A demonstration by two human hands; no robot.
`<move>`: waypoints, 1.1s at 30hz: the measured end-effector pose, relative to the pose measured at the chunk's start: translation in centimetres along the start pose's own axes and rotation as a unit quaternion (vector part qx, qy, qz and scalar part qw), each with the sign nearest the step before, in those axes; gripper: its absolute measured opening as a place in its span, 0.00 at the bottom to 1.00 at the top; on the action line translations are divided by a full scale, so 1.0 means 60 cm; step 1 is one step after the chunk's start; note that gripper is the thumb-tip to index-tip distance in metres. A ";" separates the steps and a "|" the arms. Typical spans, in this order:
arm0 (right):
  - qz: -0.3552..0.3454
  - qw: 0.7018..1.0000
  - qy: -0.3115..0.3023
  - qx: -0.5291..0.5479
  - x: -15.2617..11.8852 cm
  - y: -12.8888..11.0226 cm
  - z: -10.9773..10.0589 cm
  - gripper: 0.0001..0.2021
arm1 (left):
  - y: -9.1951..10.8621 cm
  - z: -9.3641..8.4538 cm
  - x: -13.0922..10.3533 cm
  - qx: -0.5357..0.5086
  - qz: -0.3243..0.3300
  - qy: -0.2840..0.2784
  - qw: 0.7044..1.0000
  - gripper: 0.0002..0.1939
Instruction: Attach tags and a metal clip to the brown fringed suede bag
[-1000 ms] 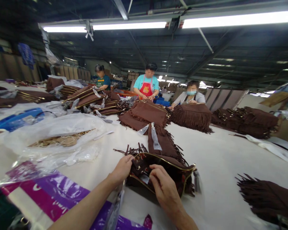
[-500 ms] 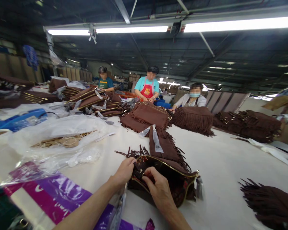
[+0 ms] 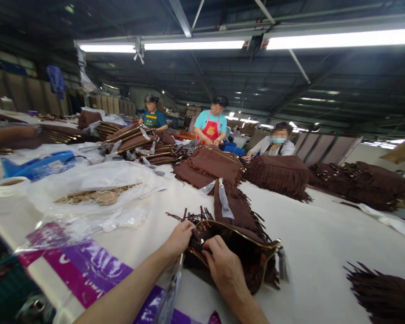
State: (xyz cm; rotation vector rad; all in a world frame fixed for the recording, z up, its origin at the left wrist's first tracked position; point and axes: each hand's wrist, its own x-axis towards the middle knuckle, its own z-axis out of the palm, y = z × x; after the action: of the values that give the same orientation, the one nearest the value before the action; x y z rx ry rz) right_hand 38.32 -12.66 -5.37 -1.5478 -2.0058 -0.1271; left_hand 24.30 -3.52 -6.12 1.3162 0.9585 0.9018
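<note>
Both forearms reach in from below, and the left hand (image 3: pixel 181 237) pinches, thumb and fingers together; the right hand (image 3: pixel 222 261), just beside it, curls its fingers inward, wrist lower, back of the hand up.

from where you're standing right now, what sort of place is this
Probably a handbag factory or packing floor: stacks of fringed brown bags, coworkers in aprons across a long table, tube lights overhead.

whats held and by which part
The left hand holds the open bag by its left end; whether the right hand holds anything cannot be told.
</note>
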 end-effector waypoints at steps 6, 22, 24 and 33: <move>-0.006 0.996 0.004 0.084 0.003 -0.006 -0.006 0.09 | 0.010 0.002 -0.007 -0.050 0.009 -0.023 0.998 0.16; 0.007 0.978 0.013 0.208 -0.012 0.024 -0.001 0.05 | 0.021 -0.029 -0.013 0.066 0.145 -0.177 0.971 0.16; 0.011 0.977 0.016 0.214 -0.014 0.026 0.001 0.05 | 0.027 -0.031 -0.019 0.103 0.182 -0.187 0.960 0.12; -0.028 0.970 0.030 0.238 -0.010 0.019 -0.005 0.09 | 0.021 -0.022 -0.027 0.152 0.226 -0.159 0.949 0.14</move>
State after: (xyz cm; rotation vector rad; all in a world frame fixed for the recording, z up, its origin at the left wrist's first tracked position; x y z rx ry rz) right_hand 39.54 -12.96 -5.73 -1.1683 -1.8582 0.2657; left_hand 22.47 -4.51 -4.83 1.9302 0.5621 0.8647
